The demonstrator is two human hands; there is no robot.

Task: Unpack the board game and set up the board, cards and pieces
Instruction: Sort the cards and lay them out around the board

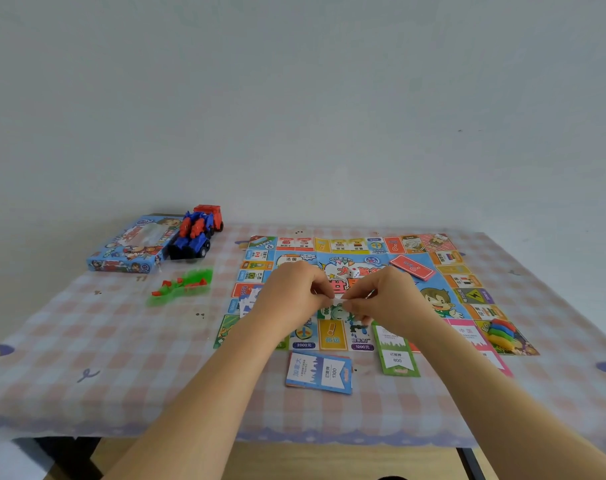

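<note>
Pinching a small pale slip (338,302) with both hands, low over the middle of the colourful printed paper board (331,337); what the slip is, I cannot tell. Risks: pulling too hard tears it; a sagging forearm drags the blue card stack (318,374) or green card (396,355) below. Left hand (291,296) and right hand (388,299) sit knuckles up, fingers curled, fingertips meeting.

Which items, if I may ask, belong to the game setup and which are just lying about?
Job: game board, die, red cards, blue cards, coloured pawns, plastic houses, game box, white slip pinched by left hand and right hand.
Lying about: toy truck.
</note>
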